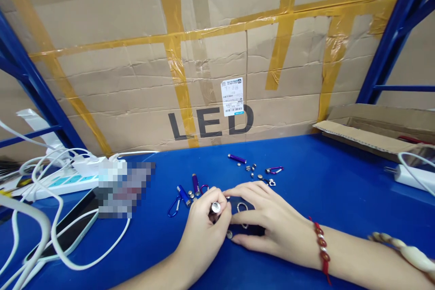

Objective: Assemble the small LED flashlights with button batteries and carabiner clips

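My left hand (207, 222) is closed around a small flashlight tube (215, 208), its round silver open end pointing up at me; the rest is hidden by the fingers. My right hand (261, 213) reaches in from the right, fingers spread and bent, fingertips close to the left hand. By its thumb is a small round metal piece (229, 234). Between its fingers a silver carabiner (242, 215) shows on the table. Just left of my left hand lie a blue flashlight (184, 195) with a blue carabiner (174, 206), a purple tube (195, 184) and some button cells (191, 194).
Farther back are another purple tube (237, 159), several small metal parts (253, 167) and a purple carabiner (274, 170). A phone (64, 226), white cables and a power strip (74, 179) crowd the left. A large cardboard box (136, 81) walls off the back; an open carton (360, 138) stands right.
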Motion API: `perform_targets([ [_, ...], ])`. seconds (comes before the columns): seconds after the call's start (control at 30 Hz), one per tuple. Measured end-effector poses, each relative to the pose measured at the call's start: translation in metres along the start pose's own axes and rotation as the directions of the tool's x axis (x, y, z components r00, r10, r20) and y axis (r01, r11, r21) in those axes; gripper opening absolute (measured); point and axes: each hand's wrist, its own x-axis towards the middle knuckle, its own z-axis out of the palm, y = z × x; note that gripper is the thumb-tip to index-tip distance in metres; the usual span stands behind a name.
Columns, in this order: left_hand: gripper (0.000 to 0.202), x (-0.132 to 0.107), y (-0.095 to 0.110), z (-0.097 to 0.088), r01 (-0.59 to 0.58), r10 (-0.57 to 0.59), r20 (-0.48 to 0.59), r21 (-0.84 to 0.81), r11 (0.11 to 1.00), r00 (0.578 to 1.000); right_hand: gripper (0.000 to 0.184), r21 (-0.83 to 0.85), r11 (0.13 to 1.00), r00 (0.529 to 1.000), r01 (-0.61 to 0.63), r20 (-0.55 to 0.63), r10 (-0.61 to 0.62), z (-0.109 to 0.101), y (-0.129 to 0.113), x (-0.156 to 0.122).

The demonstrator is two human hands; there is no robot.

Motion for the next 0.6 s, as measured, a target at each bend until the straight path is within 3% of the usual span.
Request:
perform_targets([
  [0.2, 0.027, -0.0006, -0.0004, 0.0002, 0.009, -0.009, -0.017, 0.006, 1.000, 1.000, 0.024, -0.019, 0.997, 0.998, 0.070, -0.001, -0.070, 0.0005, -0.0006, -0.0014],
  [0.6, 0.028, -0.0010, -0.0008, 0.0001, 0.026, -0.027, 0.018, 0.007, 1.000, 0.999, 0.021, 0.029, 0.999, 1.000, -0.026, 0.018, 0.025, 0.0015, -0.0042, 0.0002],
])
